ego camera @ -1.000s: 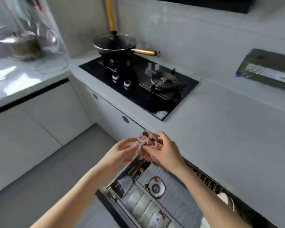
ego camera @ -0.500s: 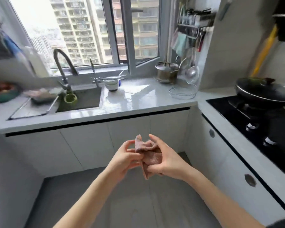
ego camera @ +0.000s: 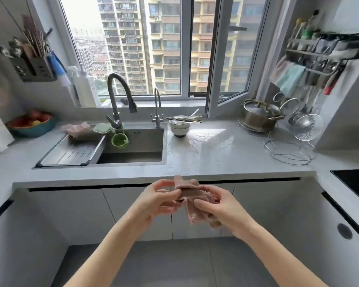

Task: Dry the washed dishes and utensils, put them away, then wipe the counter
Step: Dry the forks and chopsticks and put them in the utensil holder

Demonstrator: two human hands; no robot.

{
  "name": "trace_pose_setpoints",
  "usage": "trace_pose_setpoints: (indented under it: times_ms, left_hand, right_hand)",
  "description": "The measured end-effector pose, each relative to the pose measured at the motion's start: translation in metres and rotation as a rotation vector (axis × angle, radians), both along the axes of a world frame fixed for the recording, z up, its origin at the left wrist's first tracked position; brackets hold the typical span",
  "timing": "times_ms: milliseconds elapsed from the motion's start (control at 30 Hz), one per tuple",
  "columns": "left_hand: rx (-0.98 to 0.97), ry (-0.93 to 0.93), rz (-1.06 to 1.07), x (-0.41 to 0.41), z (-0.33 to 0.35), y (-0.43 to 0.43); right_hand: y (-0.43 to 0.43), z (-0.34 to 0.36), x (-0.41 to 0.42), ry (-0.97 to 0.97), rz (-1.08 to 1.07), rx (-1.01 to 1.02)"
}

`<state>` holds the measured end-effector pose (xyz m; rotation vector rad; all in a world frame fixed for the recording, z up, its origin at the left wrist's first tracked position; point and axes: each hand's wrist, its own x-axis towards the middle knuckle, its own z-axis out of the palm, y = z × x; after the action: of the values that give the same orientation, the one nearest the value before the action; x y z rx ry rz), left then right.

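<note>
Two hands [ego camera: 153,201] [ego camera: 220,211] pinch crumpled, nubbly cloth [ego camera: 187,187].

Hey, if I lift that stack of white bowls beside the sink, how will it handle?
The stacked bowls look ceramic, so probably fragile and fairly heavy. The utensils lying loose across the top bowl would likely slide off if tilted. Water pooled on the counter suggests wet, slippery bowls.

Black stovetop [ego camera: 356,181] cut off at right edge, wall rack [ego camera: 319,52] contents blurred, cloth [ego camera: 187,186] partly hidden by fingers [ego camera: 203,205].
</note>
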<state>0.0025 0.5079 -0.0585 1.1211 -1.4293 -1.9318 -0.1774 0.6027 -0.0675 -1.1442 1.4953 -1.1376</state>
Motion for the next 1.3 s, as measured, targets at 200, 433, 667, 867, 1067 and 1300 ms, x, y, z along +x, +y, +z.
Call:
trace_pose_setpoints:
  times_ms: [200,433,667,867,1067,1300]
  left_hand:
    - [0.025,-0.043,0.108,-0.041,-0.013,-0.117]
    - [0.265,-0.039,0.303,-0.144,-0.027,-0.292]
    - [0.691,0.039,0.322,-0.264,-0.056,-0.42]
    - [0.881,0.16,0.393,-0.34,-0.073,-0.475]
    - [0.912,0.186,0.409,-0.36,-0.088,-0.496]
    - [0.758,0.004,0.378,-0.33,-0.087,-0.484]
  right_hand:
    - [-0.113,-0.018,-0.064,-0.079,-0.135,-0.068]
    - [-0.268,-0.036,-0.172,0.019,-0.249,-0.04]
    - [-0.387,-0.057,-0.253,0.013,-0.37,0.015]
    - [-0.427,-0.068,-0.28,-0.003,-0.424,0.061]
    - [-0.436,-0.07,-0.288,-0.028,-0.428,0.119]
    - [-0.446,-0.058,-0.28,-0.049,-0.37,0.155]
